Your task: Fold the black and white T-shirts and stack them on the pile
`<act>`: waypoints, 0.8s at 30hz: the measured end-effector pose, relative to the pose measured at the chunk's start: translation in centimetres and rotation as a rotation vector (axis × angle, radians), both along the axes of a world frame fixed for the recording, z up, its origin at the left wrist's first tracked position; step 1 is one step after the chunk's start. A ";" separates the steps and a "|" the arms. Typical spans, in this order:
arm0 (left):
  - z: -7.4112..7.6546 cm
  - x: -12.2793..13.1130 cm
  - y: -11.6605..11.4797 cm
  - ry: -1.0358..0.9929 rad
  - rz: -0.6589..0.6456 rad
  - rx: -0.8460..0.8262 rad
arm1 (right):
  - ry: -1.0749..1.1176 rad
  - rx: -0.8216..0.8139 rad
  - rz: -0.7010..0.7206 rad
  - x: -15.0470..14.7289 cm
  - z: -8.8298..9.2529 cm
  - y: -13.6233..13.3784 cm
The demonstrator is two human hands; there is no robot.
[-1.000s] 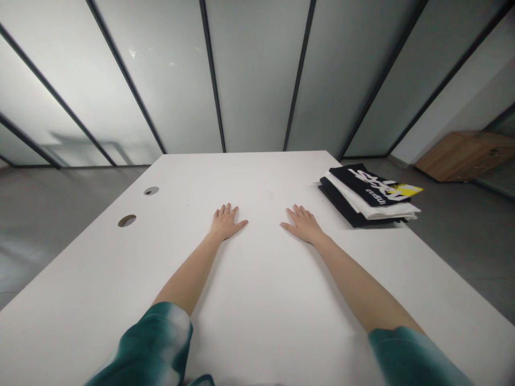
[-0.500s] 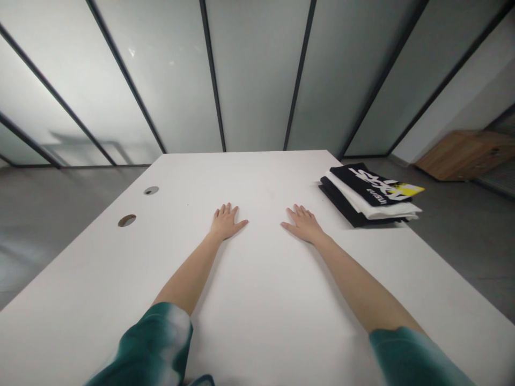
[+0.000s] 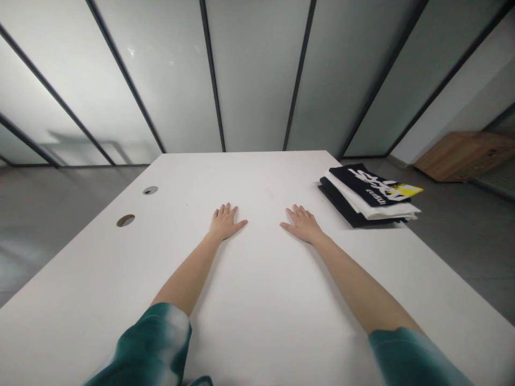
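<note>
Palm down on the white table (image 3: 257, 300), my left hand (image 3: 226, 222) has its fingers spread and holds nothing. My right hand (image 3: 302, 223) lies flat in the same way, a short gap to the right of the left one, thumbs pointing toward each other. Beyond the right hand, near the table's right edge, is a stack of folded cloths (image 3: 368, 193) in black and white, probably garments. The top black piece carries white lettering and a yellow patch. Neither hand touches the stack.
Two round holes pierce the tabletop on the left, a far one (image 3: 150, 190) and a nearer one (image 3: 126, 220). Behind the table stands a frosted glass partition (image 3: 253, 75) with dark frames. A wooden cabinet (image 3: 462, 155) is on the floor at right.
</note>
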State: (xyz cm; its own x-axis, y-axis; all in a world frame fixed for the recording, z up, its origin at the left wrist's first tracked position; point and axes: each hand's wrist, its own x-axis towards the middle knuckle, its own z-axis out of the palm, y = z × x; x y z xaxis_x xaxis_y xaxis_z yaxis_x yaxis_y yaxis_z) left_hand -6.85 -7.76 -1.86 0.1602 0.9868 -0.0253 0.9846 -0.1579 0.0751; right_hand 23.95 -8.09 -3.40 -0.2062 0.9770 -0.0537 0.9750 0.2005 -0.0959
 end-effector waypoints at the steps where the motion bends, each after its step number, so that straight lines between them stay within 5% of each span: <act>1: 0.0 0.0 0.0 0.000 -0.002 0.004 | 0.002 0.002 0.001 0.0 -0.1 0.1; 24: 0.2 0.1 -0.2 0.024 -0.003 0.008 | 0.003 -0.013 -0.010 -0.3 0.7 -0.4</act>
State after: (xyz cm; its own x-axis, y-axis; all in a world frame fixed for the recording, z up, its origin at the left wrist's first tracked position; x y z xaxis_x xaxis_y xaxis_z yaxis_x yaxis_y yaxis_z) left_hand -6.75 -7.91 -1.66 0.1626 0.9865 -0.0218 0.9856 -0.1613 0.0501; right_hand 23.63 -8.47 -2.66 -0.1968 0.9782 -0.0662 0.9766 0.1896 -0.1013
